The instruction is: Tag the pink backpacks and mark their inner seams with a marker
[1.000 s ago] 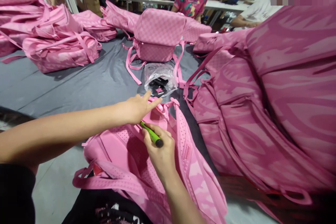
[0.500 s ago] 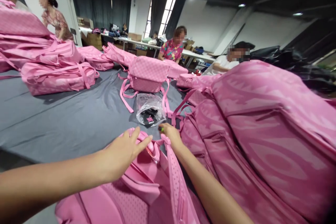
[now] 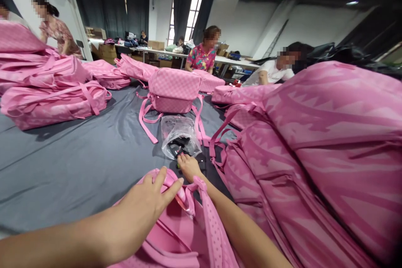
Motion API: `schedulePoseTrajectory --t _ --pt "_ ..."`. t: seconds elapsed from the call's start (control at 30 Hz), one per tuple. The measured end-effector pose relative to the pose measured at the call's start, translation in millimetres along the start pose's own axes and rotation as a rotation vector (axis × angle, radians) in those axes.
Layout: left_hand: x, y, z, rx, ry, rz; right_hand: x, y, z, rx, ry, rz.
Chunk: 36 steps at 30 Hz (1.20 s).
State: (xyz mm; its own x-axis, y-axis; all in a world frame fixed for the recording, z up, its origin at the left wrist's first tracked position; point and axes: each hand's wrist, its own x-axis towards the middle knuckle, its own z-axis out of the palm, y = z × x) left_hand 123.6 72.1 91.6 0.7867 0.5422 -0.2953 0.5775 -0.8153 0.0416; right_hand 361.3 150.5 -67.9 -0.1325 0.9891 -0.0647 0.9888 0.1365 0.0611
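A pink backpack [image 3: 179, 228] lies in front of me with its dotted strap toward the right. My left hand [image 3: 146, 201] rests on its top edge, fingers spread and thumb stretched out. Beyond it, my right hand [image 3: 190, 168] reaches to the mouth of a clear plastic bag [image 3: 177, 124] with black items [image 3: 182, 144] inside. The right fingers are bent together at those items. A small green and black object [image 3: 178, 166] shows under that hand, mostly hidden, so its kind is unclear.
A checkered pink backpack [image 3: 174, 86] stands behind the plastic bag, its straps on the grey cloth [image 3: 78, 163]. Large pink backpacks [image 3: 333, 134] lean close on my right; more are piled on the left [image 3: 53, 102]. Several people work around the far side.
My right hand has moved forward and slightly left to the mouth of the plastic bag. My left hand stays on the backpack. The view has shifted slightly.
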Motion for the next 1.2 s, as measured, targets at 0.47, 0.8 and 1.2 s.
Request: schedulePoseTrajectory --t 0.47,0.8,1.2 --pt "-13.9 -24.0 -1.2 -0.480 0.227 0.056 -91.3 -9.8 -134.1 0.613 0.843 0.140" --pt "-52.1 -0.3 -24.0 -1.245 0.659 0.215 -208.5 -106.8 -191.3 0.993 0.729 -0.208" --pt "-105.1 -15.0 25.7 -0.690 0.809 0.031 -216.6 -120.4 -171.9 0.486 0.501 0.169"
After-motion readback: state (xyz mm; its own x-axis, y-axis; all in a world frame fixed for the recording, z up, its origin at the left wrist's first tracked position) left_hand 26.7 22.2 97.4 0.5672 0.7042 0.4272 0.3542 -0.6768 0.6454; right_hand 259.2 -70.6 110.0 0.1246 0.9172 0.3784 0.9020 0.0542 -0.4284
